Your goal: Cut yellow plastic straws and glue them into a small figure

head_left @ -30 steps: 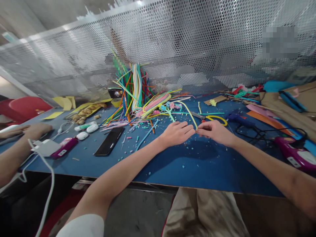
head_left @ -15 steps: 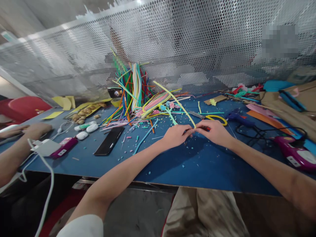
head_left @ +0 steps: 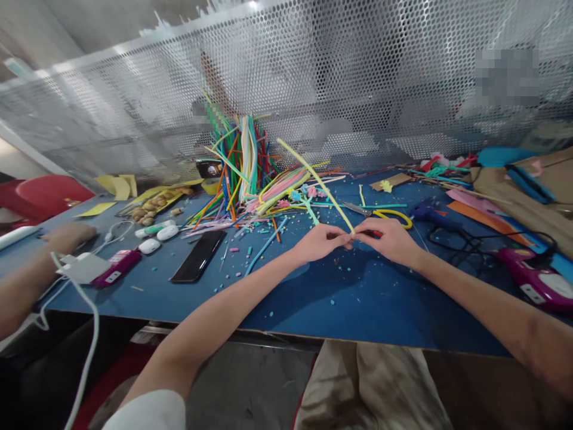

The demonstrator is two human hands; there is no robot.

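Observation:
A long pale-yellow pipe cleaner rises up and to the left from between my fingertips. Its lower end is pinched by my left hand and my right hand, which meet above the blue table. The fingers hide that end. Just behind my left hand lies a mint-green pipe-cleaner stem with blue and pink fluffy pieces at its top. Scissors with yellow handles rest behind my right hand, partly covered by it.
Upright and loose pipe cleaners crowd the back. A black phone lies left of my forearm. Blue glue gun, cables and a purple power strip are at right. Another person's hand rests at far left; a perforated metal panel stands behind.
The pipe cleaner's free end has tipped slightly upward, while my two hands stay pinched together in nearly the same place. The other person's hand at far left has shifted a little.

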